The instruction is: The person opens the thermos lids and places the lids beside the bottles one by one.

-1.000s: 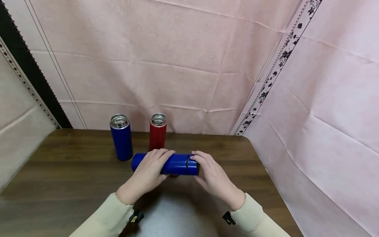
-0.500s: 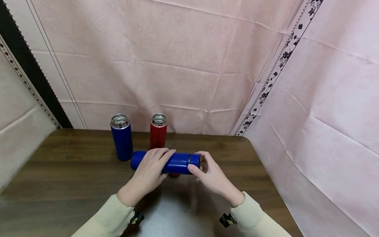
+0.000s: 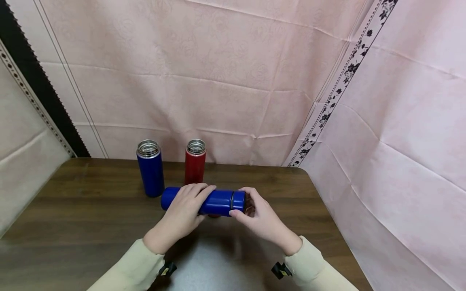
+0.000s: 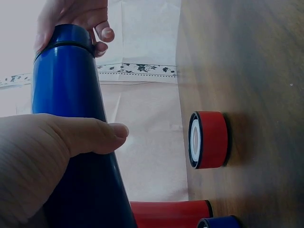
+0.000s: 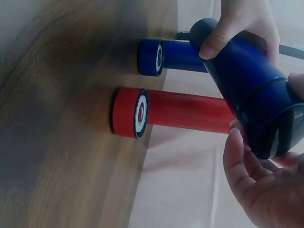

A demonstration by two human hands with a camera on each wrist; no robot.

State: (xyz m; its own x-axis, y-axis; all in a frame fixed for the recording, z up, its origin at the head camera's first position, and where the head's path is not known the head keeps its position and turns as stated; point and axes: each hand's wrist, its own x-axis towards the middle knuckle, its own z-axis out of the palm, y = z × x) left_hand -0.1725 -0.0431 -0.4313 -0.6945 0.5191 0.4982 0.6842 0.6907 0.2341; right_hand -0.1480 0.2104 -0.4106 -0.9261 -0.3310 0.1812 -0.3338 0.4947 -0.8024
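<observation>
A blue thermos bottle lies sideways in the air over the table, its lid on the right end. My left hand grips its body from above, the thumb across it in the left wrist view. At the other end my right hand holds the lid between thumb and fingers; its fingers curl by the dark end face in the right wrist view. Behind stand a second blue bottle and a red bottle, both upright with open steel mouths.
On the wooden table, a red lid and a blue lid lie with their inner sides up. The held bottle mostly hides them in the head view. Pale pink cloth hangs behind the table and along its sides.
My right hand has shifted its grasp on the lid, the thumb coming up onto its near side and the fingers turning round the end. The left hand keeps hold of the bottle.
</observation>
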